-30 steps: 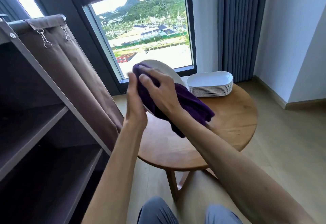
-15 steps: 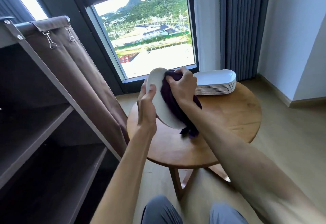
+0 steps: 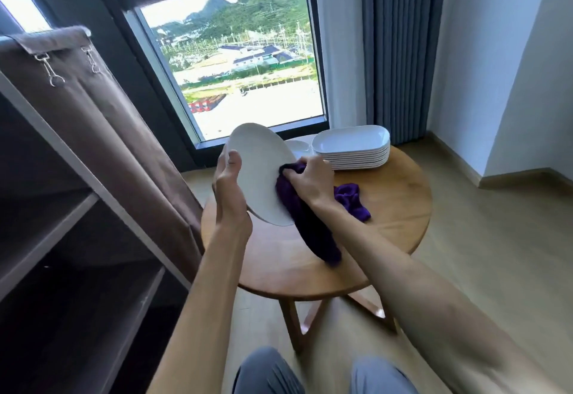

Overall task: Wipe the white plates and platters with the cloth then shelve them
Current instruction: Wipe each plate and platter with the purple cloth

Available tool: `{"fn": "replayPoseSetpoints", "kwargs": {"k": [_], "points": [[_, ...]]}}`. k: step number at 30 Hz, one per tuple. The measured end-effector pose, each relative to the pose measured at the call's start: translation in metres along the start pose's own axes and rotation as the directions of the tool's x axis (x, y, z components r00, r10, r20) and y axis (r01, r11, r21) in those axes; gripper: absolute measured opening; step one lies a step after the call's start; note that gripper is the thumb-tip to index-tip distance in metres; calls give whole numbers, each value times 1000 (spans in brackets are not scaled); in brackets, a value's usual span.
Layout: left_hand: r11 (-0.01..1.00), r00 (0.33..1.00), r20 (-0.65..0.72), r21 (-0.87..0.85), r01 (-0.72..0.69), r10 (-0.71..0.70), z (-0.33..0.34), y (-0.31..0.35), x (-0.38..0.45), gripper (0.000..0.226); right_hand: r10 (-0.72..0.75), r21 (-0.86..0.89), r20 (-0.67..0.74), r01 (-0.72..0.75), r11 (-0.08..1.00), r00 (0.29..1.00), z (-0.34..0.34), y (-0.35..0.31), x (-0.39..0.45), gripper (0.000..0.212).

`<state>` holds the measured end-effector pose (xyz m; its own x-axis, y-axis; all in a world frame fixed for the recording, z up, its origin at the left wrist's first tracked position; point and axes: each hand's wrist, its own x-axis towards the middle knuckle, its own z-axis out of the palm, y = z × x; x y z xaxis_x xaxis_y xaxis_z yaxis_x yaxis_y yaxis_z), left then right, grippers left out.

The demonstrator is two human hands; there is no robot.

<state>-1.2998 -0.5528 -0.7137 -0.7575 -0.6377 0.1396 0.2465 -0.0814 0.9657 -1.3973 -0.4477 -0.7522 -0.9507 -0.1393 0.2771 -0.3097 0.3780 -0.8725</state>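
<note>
Holding a white oval plate [image 3: 260,173] tilted on edge above the near-left part of the round wooden table [image 3: 393,207], clear of the tabletop. Gripping its left rim with the left hand [image 3: 231,195], thumb lying across the face, the other fingers hidden behind. Pressing a purple cloth [image 3: 297,207] against the plate's right edge with the right hand [image 3: 310,181], fingers curled and bunched on the fabric. Trailing down from that hand toward the near rim of the table, with one loose end of cloth lying on the wood just right of the wrist. Sitting at the far edge of the table: a stack of white rectangular platters [image 3: 352,148], its right side close to the rim, and another white dish [image 3: 297,148] peeking out between stack and held plate. Standing open to the left: a dark shelf unit [image 3: 62,238] with bare shelves, its brown fabric cover [image 3: 102,121] hanging between shelf front and table edge. Leaving a narrow gap there, and wide floor [image 3: 496,254] to the right.
</note>
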Motion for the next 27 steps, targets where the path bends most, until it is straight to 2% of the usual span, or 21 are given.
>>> {"fn": "replayPoseSetpoints", "kwargs": {"k": [2, 5, 8, 10, 11, 13, 15, 16, 18, 19, 21, 22, 24, 26, 27], "points": [[999, 1000, 27, 28, 15, -16, 6, -8, -10, 57, 39, 38, -108, -35, 999, 993, 0, -14, 12, 22], [999, 999, 37, 23, 24, -25, 25, -16, -14, 48, 17, 202, -178, 20, 979, 984, 3, -46, 18, 22], [992, 993, -64, -79, 97, -102, 32, -10, -1, 43, -122, 415, -60, 136, 899, 991, 6, -67, 2, 17], [985, 991, -52, -127, 114, -121, 26, -5, 12, 51, -214, 520, 88, 138, 843, 973, 3, -60, -5, 14], [985, 992, -42, -135, 112, -118, 21, -2, 18, 54, -235, 526, 196, 100, 844, 952, -1, -53, -7, 12], [977, 992, -49, -183, 107, -118, 11, -1, 23, 53, -216, 396, 415, 38, 917, 884, -6, -36, -11, 8], [973, 988, -63, -195, 124, -139, 4, -8, 20, 48, -116, 207, 545, 1, 978, 831, -8, -21, -12, 19], [974, 988, -62, -185, 131, -144, 2, -12, 16, 47, -42, 103, 564, -19, 994, 825, -9, -15, -8, 26], [977, 987, -64, -166, 133, -145, -3, -20, 7, 49, 87, -81, 488, -55, 995, 868, -6, -4, -6, 19], [980, 987, -71, -151, 131, -143, -4, -24, 4, 51, 135, -165, 397, -75, 984, 908, -3, 2, -7, 15], [987, 988, -90, -115, 111, -121, -7, -27, -2, 58, 157, -271, 169, -107, 957, 973, 3, 5, -8, 23], [992, 991, -82, -82, 100, -107, -4, -30, -7, 62, 140, -266, 71, -116, 957, 988, 3, 3, -8, 23], [999, 999, 4, 19, 51, -51, 1, -37, -18, 58, 111, -149, -56, -119, 982, 992, 3, -11, -1, 22], [997, 996, 84, 71, 4, -10, 6, -45, -25, 46, 98, 34, -102, -95, 995, 990, 4, -31, 6, 23], [998, 997, 74, 60, -4, 0, 10, -45, -25, 45, 77, 123, -93, -65, 990, 993, 5, -40, 4, 22]]}}
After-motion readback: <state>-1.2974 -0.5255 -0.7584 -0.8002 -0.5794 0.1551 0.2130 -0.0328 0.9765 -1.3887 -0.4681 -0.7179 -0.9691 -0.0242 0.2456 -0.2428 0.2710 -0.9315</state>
